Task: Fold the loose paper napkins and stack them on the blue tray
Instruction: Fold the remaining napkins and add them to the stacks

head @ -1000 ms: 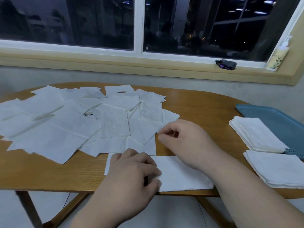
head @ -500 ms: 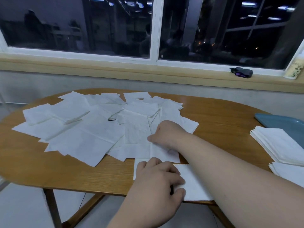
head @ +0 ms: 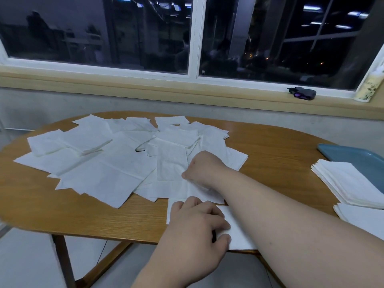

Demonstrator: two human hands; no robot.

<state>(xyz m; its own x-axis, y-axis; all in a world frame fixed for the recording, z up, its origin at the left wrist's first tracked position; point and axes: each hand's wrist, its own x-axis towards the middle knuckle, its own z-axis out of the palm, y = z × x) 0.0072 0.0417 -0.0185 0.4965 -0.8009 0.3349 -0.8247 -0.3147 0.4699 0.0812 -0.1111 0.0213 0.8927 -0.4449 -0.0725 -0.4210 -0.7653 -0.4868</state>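
Note:
Several loose white paper napkins (head: 108,169) lie spread over the left half of the wooden table (head: 276,154). My right hand (head: 202,168) reaches into the near edge of that pile, its curled fingers pinching a napkin. My left hand (head: 199,219) rests with bent fingers on a folded napkin (head: 236,233) at the table's front edge, holding it down. The blue tray (head: 353,154) sits at the far right. A stack of folded napkins (head: 349,181) lies partly on it, and a second stack (head: 365,217) lies in front.
A window sill runs behind the table with a dark small object (head: 302,93) and a yellowish bottle (head: 368,88) on it. Bare wood shows between the pile and the tray. The table's legs and a pale floor show below.
My right hand has left the folded napkin and reached forward and left into the loose pile. My left hand has stayed on the folded napkin. The camera has turned left.

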